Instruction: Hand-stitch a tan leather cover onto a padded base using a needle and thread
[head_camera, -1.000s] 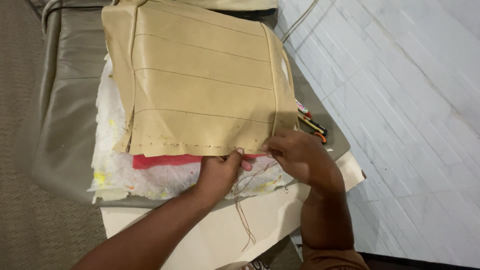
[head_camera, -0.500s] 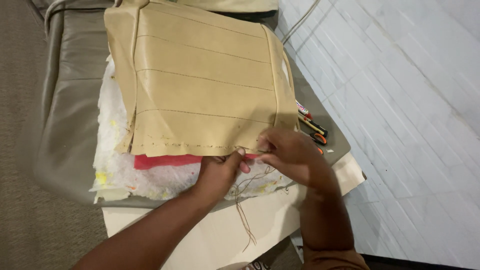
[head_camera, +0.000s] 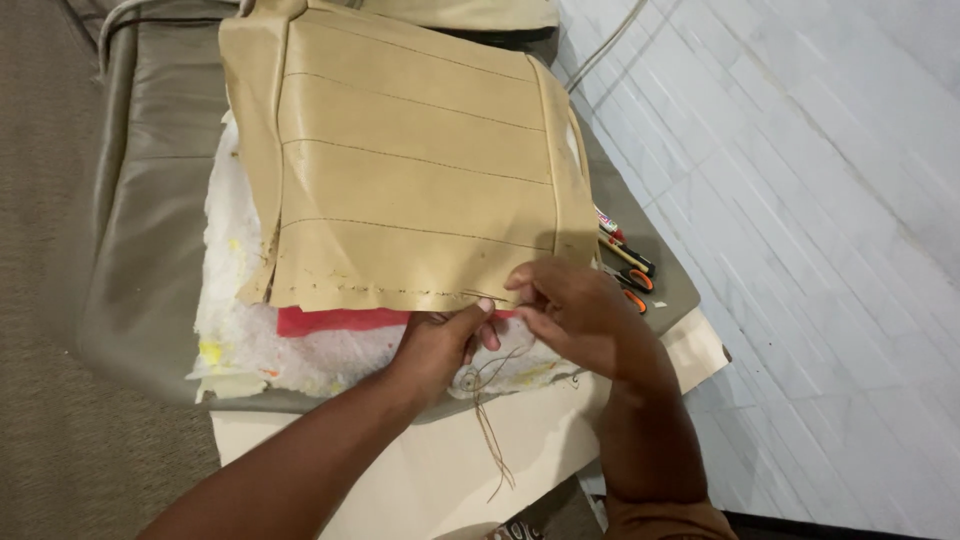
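**Tan stitched cover held at its near edge by both your hands**

Tan cover (head_camera: 410, 170), a large leather-like panel crossed by rows of stitching, lies in the middle of the view, running from 12 o'clock down to the centre. It rests on a white padded sheet (head_camera: 250, 340), with a strip of red fabric (head_camera: 335, 320) showing just below its near edge. All of this sits on a grey cushion (head_camera: 140, 220) at 9 o'clock.

Your left hand (head_camera: 440, 345) comes in from 7 o'clock, and its fingers are closed, pinching the cover's near edge. Your right hand (head_camera: 570, 315) comes in from 5 o'clock and meets the same edge just beside the left, fingers curled shut around the spot; whether it holds a needle cannot be told. A brown thread (head_camera: 490, 440) hangs from between your hands toward 6 o'clock over a cream board (head_camera: 420, 470).

At 3 o'clock, just beyond your right hand, markers and orange-handled scissors (head_camera: 628, 270) lie near the cushion's edge. Pale floor tiles (head_camera: 820, 250) fill the right side.
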